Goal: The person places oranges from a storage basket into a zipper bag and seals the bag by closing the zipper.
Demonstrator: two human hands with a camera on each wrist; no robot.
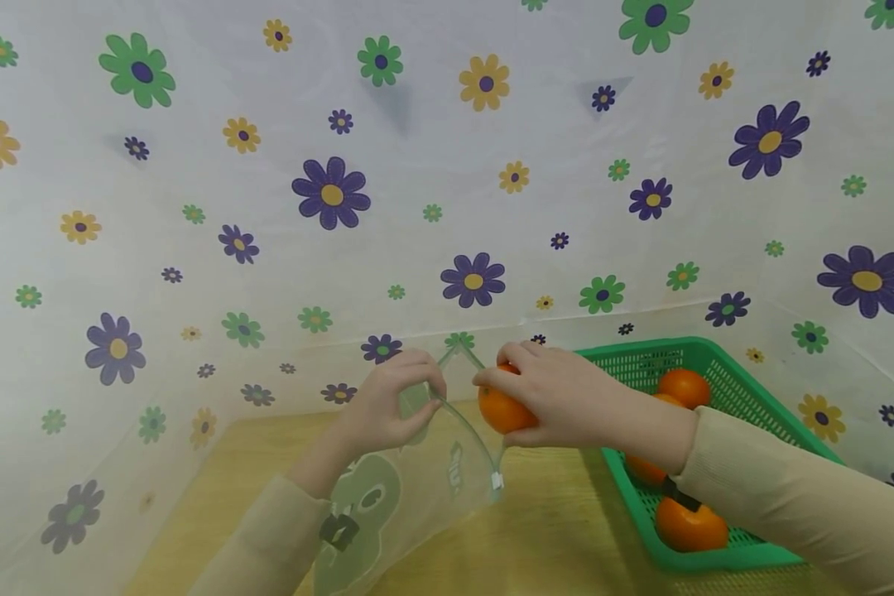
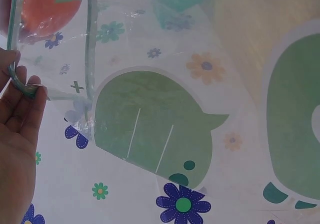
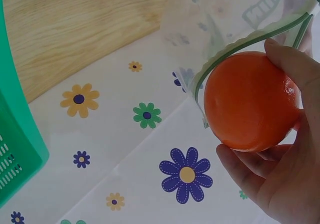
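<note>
- Flower-printed sheeting (image 1: 417, 165) in white, with purple, green and yellow blooms, is hung behind and at both sides of the work; before it, a wood-grained counter (image 1: 253, 463) is seen.
- One round orange fruit (image 1: 502, 406) is gripped by the right hand (image 1: 562, 397), with the thumb and fingers curved round it; it is held up off the counter, at the mouth of a see-through bag (image 1: 447, 497).
- By the left hand (image 1: 391, 401), the bag's rim is pinched between thumb and fingers, and the mouth is drawn apart into a pointed gap.
- Along that mouth, a green zip strip (image 3: 235, 44) is seen, passed close beside the fruit in the right wrist view; how far the fruit has been brought inside cannot be told.
- At the near corner of the mouth, a small white slider (image 1: 497, 481) is fitted.
- On the bag's film, rounded green figures (image 2: 152, 119) and pale lettering are printed, and the sheeting's flowers are seen through it.
- Both forearms are covered by beige sleeves (image 1: 782, 497); the right one is stretched over a green basket (image 1: 644, 530).
- In that basket, set to the right on the counter, at least four more orange fruits (image 1: 690, 527) are held, partly hidden by the arm.
</note>
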